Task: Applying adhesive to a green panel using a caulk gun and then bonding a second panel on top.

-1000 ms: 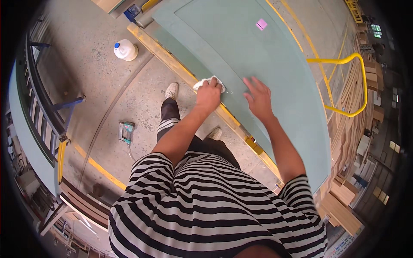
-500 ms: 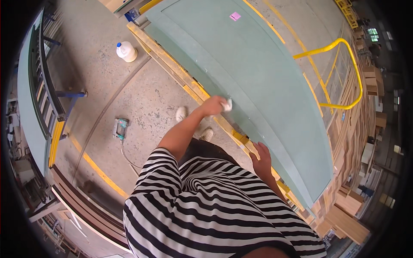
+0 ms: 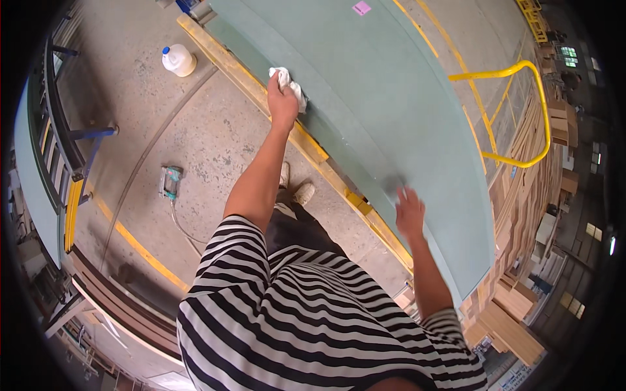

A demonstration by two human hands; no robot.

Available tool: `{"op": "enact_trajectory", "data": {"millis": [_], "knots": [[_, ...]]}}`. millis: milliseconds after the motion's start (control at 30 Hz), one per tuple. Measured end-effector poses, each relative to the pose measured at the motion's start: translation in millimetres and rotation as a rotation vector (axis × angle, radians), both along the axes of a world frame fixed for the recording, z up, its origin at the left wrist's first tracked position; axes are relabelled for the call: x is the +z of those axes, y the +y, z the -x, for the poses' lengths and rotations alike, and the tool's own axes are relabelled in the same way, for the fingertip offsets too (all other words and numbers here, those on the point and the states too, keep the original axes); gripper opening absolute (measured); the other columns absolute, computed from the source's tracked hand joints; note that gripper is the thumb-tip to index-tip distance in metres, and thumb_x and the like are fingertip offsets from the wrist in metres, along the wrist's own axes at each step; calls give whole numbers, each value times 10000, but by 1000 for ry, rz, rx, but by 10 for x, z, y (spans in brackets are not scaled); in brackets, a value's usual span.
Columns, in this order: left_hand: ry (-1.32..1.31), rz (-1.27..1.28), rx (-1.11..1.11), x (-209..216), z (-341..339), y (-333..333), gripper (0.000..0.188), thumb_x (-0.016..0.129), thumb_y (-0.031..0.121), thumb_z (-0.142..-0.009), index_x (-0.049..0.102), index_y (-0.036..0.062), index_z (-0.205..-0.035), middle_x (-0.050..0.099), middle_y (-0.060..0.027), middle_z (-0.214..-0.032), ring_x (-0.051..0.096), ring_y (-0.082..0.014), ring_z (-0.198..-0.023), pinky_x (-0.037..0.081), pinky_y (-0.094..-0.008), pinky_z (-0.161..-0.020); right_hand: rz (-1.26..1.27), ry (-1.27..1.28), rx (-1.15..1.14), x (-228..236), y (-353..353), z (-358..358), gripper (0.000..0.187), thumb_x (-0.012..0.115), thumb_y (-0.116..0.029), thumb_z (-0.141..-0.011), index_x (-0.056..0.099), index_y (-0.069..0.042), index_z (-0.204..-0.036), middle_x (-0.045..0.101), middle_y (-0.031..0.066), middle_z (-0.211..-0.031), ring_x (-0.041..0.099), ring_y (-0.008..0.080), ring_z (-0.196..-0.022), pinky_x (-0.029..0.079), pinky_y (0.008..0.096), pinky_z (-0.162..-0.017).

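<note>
Pressing a white rag (image 3: 287, 81), clenched in left hand (image 3: 282, 104), against green board (image 3: 391, 98); right hand (image 3: 409, 212) flat, released.

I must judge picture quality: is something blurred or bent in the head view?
Head view: right hand is motion-blurred; left hand with the crumpled white cloth is sharp; the large pale green board edges bend from fisheye; corners are black.
</note>
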State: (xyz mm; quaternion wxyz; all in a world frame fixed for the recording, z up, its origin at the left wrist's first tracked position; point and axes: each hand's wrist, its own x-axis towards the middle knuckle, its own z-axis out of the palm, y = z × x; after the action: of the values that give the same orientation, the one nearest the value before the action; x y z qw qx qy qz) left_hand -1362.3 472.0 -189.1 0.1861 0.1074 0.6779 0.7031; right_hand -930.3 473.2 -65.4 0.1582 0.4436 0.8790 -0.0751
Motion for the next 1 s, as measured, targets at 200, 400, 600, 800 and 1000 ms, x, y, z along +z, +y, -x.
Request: {"op": "enact_trajectory", "data": {"millis": [200,400,600,800,1000], "knots": [[64,95,-107,39,-524,-211,334,476,-7,-848,571,-39,-1167,599,-239,-1149,579,-352,-1095,430,-369,-972,74,-61,-34,-270,276,269,447,470,-115,-950,457,-190,-1391,431,46,-1450,375,234,-1354,227,560,-1103],[41,109,-567,-43,-1842,-669,385,516,-37,-776,608,24,-1145,643,-204,-1089,609,-358,-1048,459,-392,-936,75,-62,-48,-309,299,222,441,492,-122,-953,484,-233,-1379,447,58,-1446,436,232,-1312,245,546,-1094],[-96,174,-323,-91,-1411,-835,405,495,9,-841,554,-35,-1238,659,-160,-1068,629,-209,-947,497,-339,-840,98,-29,51,-97,409,-271,524,571,-138,-912,440,-267,-1403,430,132,-1426,402,291,-1322,272,554,-1074],[239,138,-8,0,-1246,-284,410,456,9,-843,574,-18,-1234,633,-231,-1142,616,-342,-1066,467,-356,-928,144,-120,190,-58,403,-1618,658,648,-144,-863,391,-352,-1432,322,172,-1485,316,311,-1377,253,589,-1070],[467,227,-44,-59,-3186,-439,374,496,-26,-789,626,13,-1137,616,-211,-1043,594,-367,-992,466,-400,-893,119,-80,372,-151,657,-2079,693,688,-194,-834,392,-405,-1424,243,156,-1539,240,311,-1421,211,601,-1090]]}}
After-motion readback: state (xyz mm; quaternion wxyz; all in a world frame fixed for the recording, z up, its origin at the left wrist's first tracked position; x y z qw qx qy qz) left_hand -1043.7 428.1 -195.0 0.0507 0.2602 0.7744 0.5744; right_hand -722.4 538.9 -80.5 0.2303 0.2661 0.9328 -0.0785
